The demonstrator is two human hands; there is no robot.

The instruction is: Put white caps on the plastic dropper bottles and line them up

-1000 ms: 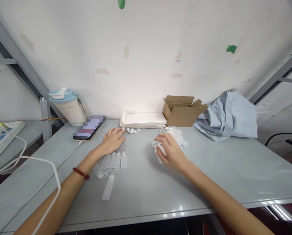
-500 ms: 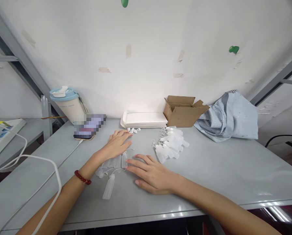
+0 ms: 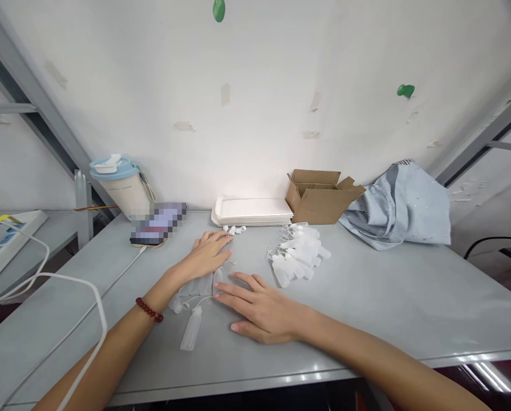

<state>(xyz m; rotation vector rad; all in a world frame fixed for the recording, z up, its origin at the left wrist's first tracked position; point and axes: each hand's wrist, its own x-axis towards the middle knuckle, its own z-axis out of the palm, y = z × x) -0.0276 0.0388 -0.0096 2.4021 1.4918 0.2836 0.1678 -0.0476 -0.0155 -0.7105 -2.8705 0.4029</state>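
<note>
My left hand (image 3: 208,254) lies low over the table, fingers stretched toward several small white caps (image 3: 234,230) by the stack. Beneath and in front of that hand is a row of small translucent plastic bottles (image 3: 202,285), partly hidden by it. My right hand (image 3: 258,308) is spread palm down, its fingertips at the right end of the row; whether they touch a bottle I cannot tell. A single bottle with a string-like strap (image 3: 191,329) lies nearer the front edge. To the right is a heap of similar bottles (image 3: 300,254) with thin straps.
Along the wall stand a blue-lidded cup (image 3: 121,185), a stack of white envelopes (image 3: 255,211), an open cardboard box (image 3: 324,202) and a pale blue cloth (image 3: 403,211). A charging phone (image 3: 159,224) lies at left; its white cable (image 3: 97,302) crosses before my left forearm.
My right hand has moved slightly left along the bottle row. The left hand stays nearly in place, and the whole view has shifted a little.
</note>
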